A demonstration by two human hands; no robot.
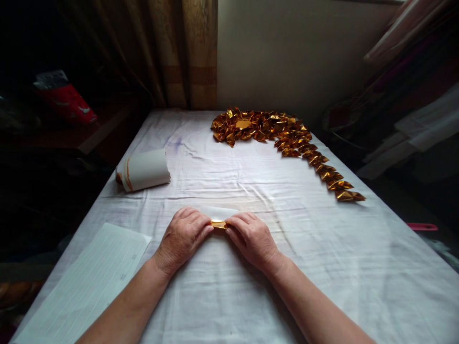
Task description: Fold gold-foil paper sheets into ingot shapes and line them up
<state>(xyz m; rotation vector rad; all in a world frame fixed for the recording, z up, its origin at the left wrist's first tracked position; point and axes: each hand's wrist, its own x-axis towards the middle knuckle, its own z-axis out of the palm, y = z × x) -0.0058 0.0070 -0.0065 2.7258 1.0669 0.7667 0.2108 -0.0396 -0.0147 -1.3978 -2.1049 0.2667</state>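
Note:
Between my two hands, near the middle of the table, is a small strip of gold foil paper (218, 224). My left hand (184, 235) pinches its left end, thumb and fingers pressed together. The opposite end sits in the closed fingers of my right hand (254, 237). Just behind the foil lies a pale sheet (218, 212), partly covered by my hands. A chain of folded gold foil pieces (265, 126) is heaped at the far edge, with its tail running down the right side of the table.
A white cloth (222, 296) with creases covers the table. On its left lie a pale roll (146, 170) on its side and a lined paper sheet (96, 277), partly behind my left forearm. A red container (68, 102) stands beyond the left edge; a curtain (182, 52) hangs behind.

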